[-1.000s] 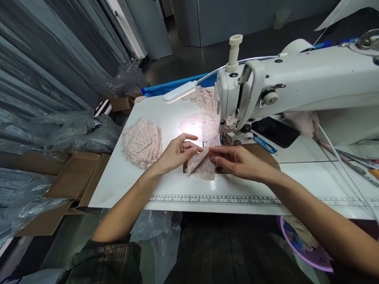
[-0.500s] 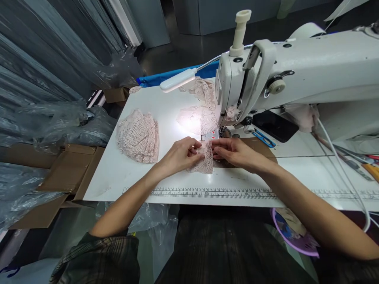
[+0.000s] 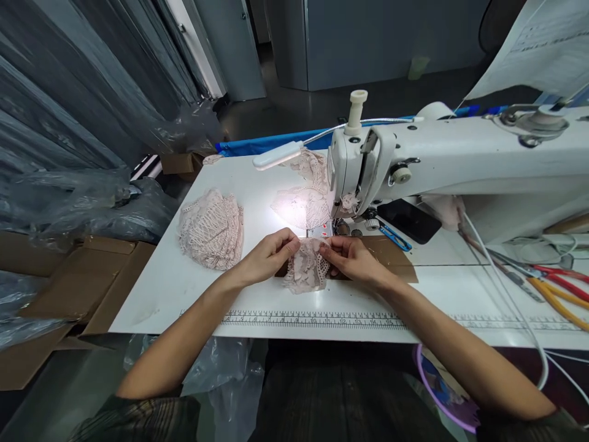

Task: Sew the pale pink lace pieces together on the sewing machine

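A small piece of pale pink lace (image 3: 305, 267) is spread between my two hands, just in front of the sewing machine's needle area. My left hand (image 3: 272, 253) pinches its upper left edge between thumb and fingers. At its upper right edge, my right hand (image 3: 348, 258) pinches it the same way. The lower part of the lace hangs toward me over the white table (image 3: 161, 294). Behind it, another lace piece (image 3: 304, 205) lies under the lamp's light, beside the sewing machine (image 3: 354, 178).
A stack of lace pieces (image 3: 212, 230) sits at the left. Right of the needle lie blue thread snips (image 3: 394, 236) and a black phone (image 3: 409, 220). Scissors with orange handles (image 3: 559, 302) rest farther right. A lamp (image 3: 278, 155) hangs over the work; a printed ruler (image 3: 313, 320) runs along the front.
My hands have moved apart, and the lace is now spread wider between them. The camera view has tilted up, bringing more of the floor and a paper sheet into sight.
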Demonstrator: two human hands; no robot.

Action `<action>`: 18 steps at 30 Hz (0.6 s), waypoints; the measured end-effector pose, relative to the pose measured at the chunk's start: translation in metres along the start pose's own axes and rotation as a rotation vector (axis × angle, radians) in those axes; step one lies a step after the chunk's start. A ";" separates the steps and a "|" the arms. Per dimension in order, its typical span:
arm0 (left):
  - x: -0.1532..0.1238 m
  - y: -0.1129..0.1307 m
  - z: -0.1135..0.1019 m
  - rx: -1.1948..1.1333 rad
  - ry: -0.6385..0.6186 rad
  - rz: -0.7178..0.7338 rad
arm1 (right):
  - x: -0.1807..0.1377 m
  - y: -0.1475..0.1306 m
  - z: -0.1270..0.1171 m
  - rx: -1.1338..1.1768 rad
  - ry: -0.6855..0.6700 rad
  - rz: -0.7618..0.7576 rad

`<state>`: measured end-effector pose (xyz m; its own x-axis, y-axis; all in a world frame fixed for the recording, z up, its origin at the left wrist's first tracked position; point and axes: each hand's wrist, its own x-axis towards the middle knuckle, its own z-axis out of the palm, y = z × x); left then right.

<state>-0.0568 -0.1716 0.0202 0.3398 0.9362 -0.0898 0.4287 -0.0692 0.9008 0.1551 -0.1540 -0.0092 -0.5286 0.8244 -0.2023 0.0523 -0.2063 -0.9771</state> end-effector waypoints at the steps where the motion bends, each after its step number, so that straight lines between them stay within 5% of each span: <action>1: -0.004 0.002 -0.003 -0.096 -0.023 -0.029 | -0.001 -0.002 0.000 0.013 -0.015 -0.001; 7: -0.032 0.022 -0.027 -0.367 -0.006 -0.150 | 0.001 -0.010 0.006 -0.106 -0.049 -0.038; 10: -0.039 0.031 -0.025 -0.247 0.137 -0.091 | 0.008 -0.012 0.015 -0.110 0.042 -0.037; 15: -0.037 0.035 0.001 0.122 -0.092 0.124 | 0.009 -0.017 0.026 0.271 -0.331 0.044; 18: -0.028 0.031 0.004 0.294 0.065 0.225 | 0.002 -0.019 0.023 0.271 -0.302 0.044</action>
<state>-0.0496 -0.2015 0.0485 0.4035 0.9053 0.1323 0.5747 -0.3634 0.7333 0.1336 -0.1607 0.0109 -0.7581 0.6279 -0.1761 -0.1230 -0.4028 -0.9070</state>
